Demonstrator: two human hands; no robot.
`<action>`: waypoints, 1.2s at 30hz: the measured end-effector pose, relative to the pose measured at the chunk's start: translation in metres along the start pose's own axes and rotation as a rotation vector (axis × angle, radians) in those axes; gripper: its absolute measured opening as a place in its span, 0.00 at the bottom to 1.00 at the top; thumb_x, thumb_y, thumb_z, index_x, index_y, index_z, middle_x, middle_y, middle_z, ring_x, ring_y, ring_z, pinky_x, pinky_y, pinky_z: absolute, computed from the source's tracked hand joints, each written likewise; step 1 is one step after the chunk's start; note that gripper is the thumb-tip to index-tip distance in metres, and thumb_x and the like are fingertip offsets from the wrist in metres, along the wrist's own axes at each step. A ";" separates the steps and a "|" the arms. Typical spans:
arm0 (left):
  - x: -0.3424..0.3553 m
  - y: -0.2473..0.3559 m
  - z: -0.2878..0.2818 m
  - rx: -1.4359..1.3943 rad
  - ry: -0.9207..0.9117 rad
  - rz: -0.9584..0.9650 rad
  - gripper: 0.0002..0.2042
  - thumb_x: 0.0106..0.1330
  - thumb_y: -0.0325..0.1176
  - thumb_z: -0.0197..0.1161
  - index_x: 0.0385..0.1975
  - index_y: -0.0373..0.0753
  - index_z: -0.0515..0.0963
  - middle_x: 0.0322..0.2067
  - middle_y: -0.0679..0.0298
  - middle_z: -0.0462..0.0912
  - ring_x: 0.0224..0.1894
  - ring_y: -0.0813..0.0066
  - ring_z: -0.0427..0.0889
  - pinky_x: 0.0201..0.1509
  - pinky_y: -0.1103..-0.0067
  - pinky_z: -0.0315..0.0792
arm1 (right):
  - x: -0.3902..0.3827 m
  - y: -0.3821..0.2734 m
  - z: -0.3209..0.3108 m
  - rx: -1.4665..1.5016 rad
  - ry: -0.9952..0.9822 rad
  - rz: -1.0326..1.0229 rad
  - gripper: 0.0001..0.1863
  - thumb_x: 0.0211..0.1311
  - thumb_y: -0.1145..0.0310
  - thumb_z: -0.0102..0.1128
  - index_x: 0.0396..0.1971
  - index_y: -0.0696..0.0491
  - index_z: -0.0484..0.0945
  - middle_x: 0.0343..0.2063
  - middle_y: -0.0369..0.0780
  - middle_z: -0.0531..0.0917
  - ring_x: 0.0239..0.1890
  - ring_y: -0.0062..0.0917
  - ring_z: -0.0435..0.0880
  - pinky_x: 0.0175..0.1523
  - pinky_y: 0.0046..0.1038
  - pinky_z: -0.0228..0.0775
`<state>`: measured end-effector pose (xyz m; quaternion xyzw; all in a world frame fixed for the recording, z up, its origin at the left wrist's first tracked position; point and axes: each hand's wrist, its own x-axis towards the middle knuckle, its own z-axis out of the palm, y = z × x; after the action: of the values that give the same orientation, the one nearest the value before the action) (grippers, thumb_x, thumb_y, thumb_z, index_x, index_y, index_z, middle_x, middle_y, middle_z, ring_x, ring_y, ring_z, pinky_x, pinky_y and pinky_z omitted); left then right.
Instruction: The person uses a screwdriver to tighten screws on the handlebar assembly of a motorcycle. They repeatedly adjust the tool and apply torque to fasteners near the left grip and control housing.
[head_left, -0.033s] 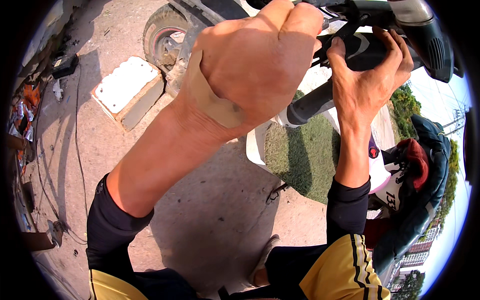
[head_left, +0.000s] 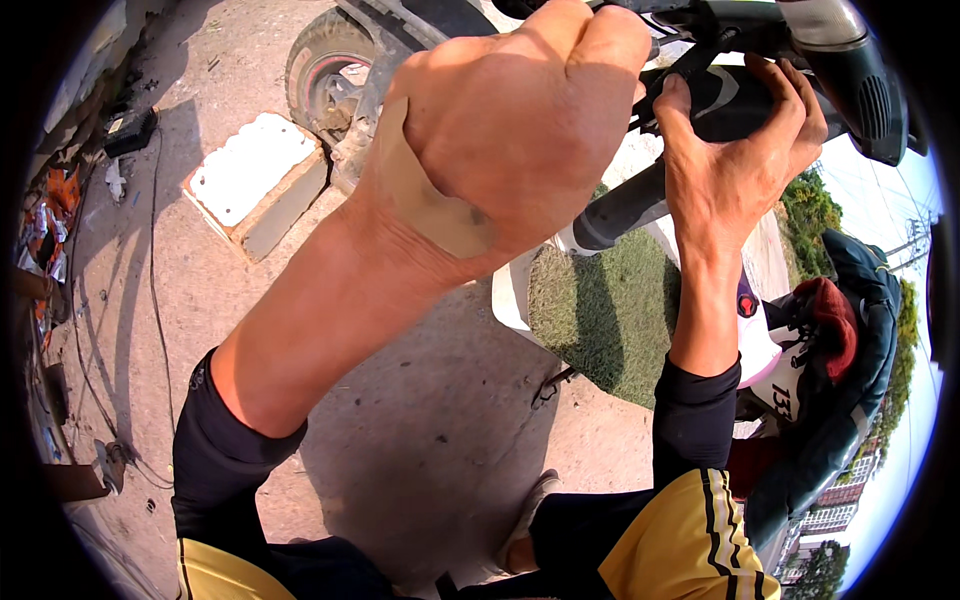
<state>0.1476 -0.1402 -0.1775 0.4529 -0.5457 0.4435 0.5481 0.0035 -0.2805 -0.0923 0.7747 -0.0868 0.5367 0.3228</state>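
Observation:
My left hand (head_left: 520, 140), a beige strip across its wrist, is closed in a fist at the top centre. Its curled fingers and whatever they hold face away from me, beside the dark handlebar assembly (head_left: 700, 20) of a scooter. To its right, my right hand (head_left: 735, 165) reaches up with thumb and fingers bent around a black rounded handlebar part (head_left: 728, 112). A grey steering column (head_left: 625, 210) slopes down below that part. Beneath it lies the scooter's footboard with a green grass-like mat (head_left: 600, 310).
A white-topped block (head_left: 255, 165) lies on the ground by a dirty wheel (head_left: 325, 70). Litter (head_left: 50, 220), a black box (head_left: 130, 130) and a cable (head_left: 155, 270) are at the left. A dark green padded cover (head_left: 860, 290) and a red cloth (head_left: 832, 320) are at the right.
My left hand has shifted very slightly. The right hand holds its place.

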 end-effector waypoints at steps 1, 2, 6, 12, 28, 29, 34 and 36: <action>0.002 0.002 0.001 0.009 -0.005 -0.007 0.15 0.64 0.27 0.68 0.49 0.32 0.80 0.34 0.60 0.82 0.28 0.68 0.86 0.26 0.77 0.77 | 0.000 0.000 0.000 0.007 0.004 0.008 0.33 0.48 0.60 0.80 0.53 0.59 0.77 0.59 0.49 0.72 0.65 0.42 0.67 0.70 0.39 0.59; 0.004 0.003 0.003 0.015 -0.012 -0.015 0.15 0.63 0.27 0.68 0.49 0.32 0.80 0.33 0.60 0.81 0.27 0.68 0.86 0.25 0.77 0.76 | 0.000 -0.001 0.000 0.008 0.000 0.000 0.33 0.49 0.61 0.79 0.53 0.59 0.77 0.59 0.49 0.72 0.65 0.42 0.67 0.70 0.39 0.59; 0.012 0.021 0.006 0.074 -0.049 -0.059 0.15 0.62 0.27 0.69 0.48 0.31 0.80 0.32 0.61 0.80 0.26 0.69 0.85 0.23 0.77 0.75 | -0.002 0.002 0.000 0.037 -0.021 -0.009 0.30 0.53 0.64 0.77 0.55 0.57 0.76 0.59 0.47 0.73 0.65 0.41 0.68 0.70 0.38 0.59; 0.016 0.045 0.011 0.309 -0.137 -0.062 0.16 0.60 0.28 0.70 0.47 0.30 0.79 0.29 0.62 0.78 0.23 0.71 0.84 0.20 0.78 0.74 | -0.004 0.002 0.000 0.069 -0.018 0.005 0.29 0.56 0.66 0.75 0.56 0.57 0.75 0.59 0.47 0.73 0.64 0.40 0.68 0.68 0.38 0.62; 0.019 0.025 0.013 -0.380 -0.124 -0.721 0.09 0.69 0.30 0.65 0.44 0.36 0.76 0.35 0.52 0.88 0.35 0.53 0.89 0.37 0.68 0.82 | -0.001 0.000 0.002 0.049 0.043 0.030 0.35 0.43 0.59 0.78 0.52 0.56 0.74 0.56 0.47 0.72 0.62 0.42 0.68 0.66 0.46 0.56; 0.018 0.026 0.013 -0.401 -0.112 -0.729 0.09 0.69 0.30 0.65 0.44 0.36 0.76 0.35 0.52 0.88 0.35 0.53 0.89 0.37 0.68 0.82 | -0.001 0.000 0.003 0.065 0.043 0.036 0.35 0.43 0.59 0.78 0.52 0.56 0.74 0.56 0.47 0.72 0.62 0.42 0.68 0.66 0.46 0.56; 0.023 0.041 0.014 -0.324 -0.058 -0.572 0.09 0.69 0.30 0.65 0.44 0.36 0.76 0.36 0.52 0.88 0.36 0.53 0.89 0.38 0.68 0.82 | 0.002 0.003 -0.001 0.076 0.022 0.032 0.34 0.44 0.61 0.78 0.52 0.58 0.74 0.57 0.49 0.71 0.62 0.43 0.67 0.67 0.45 0.56; 0.021 0.042 0.013 -0.148 -0.099 -0.477 0.09 0.67 0.31 0.65 0.42 0.36 0.76 0.34 0.54 0.86 0.33 0.57 0.89 0.34 0.70 0.81 | 0.000 0.000 0.000 0.100 0.006 0.051 0.34 0.45 0.61 0.79 0.52 0.58 0.74 0.56 0.48 0.71 0.62 0.43 0.68 0.66 0.44 0.58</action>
<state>0.1041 -0.1453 -0.1560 0.5487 -0.4807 0.2377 0.6414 0.0040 -0.2803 -0.0924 0.7858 -0.0789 0.5508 0.2702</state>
